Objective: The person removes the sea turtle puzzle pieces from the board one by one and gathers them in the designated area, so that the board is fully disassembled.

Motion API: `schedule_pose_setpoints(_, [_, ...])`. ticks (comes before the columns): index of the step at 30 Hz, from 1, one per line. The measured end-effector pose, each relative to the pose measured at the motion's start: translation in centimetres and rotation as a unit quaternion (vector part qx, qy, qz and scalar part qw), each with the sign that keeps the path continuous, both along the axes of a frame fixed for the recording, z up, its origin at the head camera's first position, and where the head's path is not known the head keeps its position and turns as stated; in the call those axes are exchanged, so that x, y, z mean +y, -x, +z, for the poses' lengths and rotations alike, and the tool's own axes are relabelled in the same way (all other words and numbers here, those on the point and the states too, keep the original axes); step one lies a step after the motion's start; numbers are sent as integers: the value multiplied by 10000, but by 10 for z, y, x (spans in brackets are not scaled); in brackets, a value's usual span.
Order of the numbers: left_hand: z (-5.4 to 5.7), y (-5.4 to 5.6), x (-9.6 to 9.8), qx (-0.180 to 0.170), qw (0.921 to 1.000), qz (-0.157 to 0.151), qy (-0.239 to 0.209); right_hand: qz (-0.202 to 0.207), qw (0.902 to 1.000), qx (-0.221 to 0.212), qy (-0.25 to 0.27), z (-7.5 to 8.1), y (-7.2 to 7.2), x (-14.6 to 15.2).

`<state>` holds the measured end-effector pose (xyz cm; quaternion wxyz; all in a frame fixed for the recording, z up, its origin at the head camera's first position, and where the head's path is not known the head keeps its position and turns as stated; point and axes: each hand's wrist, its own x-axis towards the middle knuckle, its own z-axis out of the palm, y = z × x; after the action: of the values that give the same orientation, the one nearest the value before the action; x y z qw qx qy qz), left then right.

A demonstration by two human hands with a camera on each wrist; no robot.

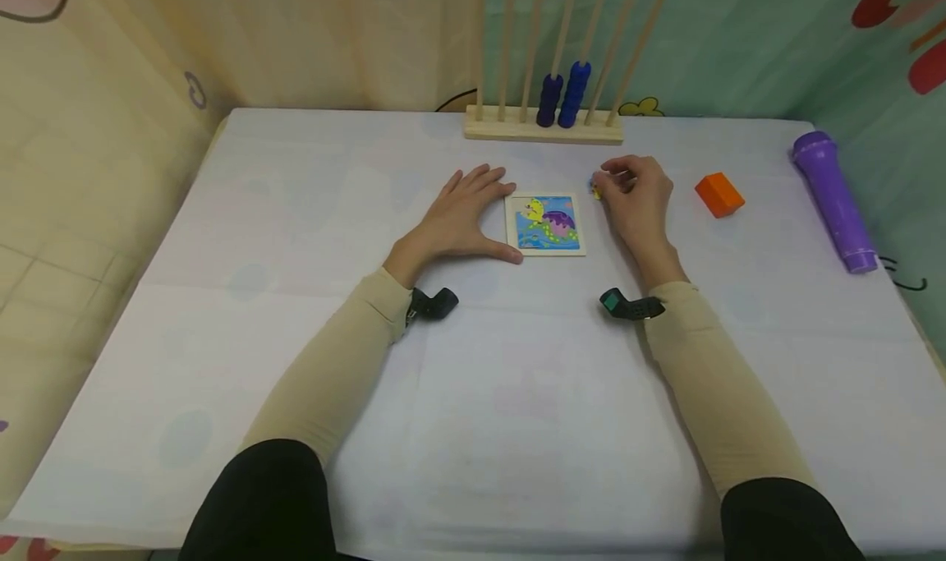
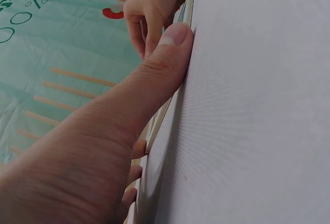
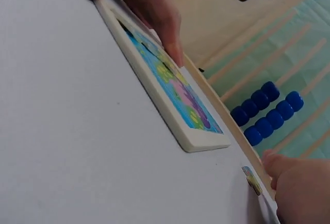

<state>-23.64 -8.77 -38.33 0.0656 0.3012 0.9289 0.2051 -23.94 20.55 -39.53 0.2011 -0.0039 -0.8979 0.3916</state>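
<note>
A small square jigsaw puzzle point(image 1: 548, 224) with a pale frame and a cartoon dinosaur picture lies on the white table. Dark gaps show in its picture in the right wrist view. My left hand point(image 1: 464, 218) is spread along the puzzle's left side, the thumb at the near corner and the fingertips at the far one. To the right of the frame, my right hand point(image 1: 639, 204) pinches a small colourful puzzle piece point(image 3: 252, 181), tilted up close to the tabletop. The fingertips hide part of that piece in the head view.
Behind the puzzle stands a wooden peg rack point(image 1: 543, 126) with blue beads point(image 1: 575, 94) on two of its rods. An orange block point(image 1: 719, 195) lies right of my right hand. Farther right, a purple tube-shaped object point(image 1: 835, 201) lies near the table's edge.
</note>
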Motion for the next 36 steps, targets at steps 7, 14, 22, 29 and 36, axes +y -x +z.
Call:
schedule_pose_setpoints(7, [-1,0,-1,16,10000,24,2,1190,9928,-124,-41,10,-10,-34])
schedule_pose_setpoints(14, [-1,1,-1,75,9999,-6,-101,2484,9671,-508,-194,12,-18,-55])
schedule_pose_setpoints(22, [-3,2,0,30,10000,-14,-51,2851,9560,-484,-484,11,-19,-55])
schedule_pose_setpoints(29, [-2,2,0,44,10000,-7,11,2818,9559,-595,-579,14,-21,-60])
schedule_pose_setpoints(36, [0,1,0,78,10000,-23,38,2822,9566,-528,-494,11,-22,-61])
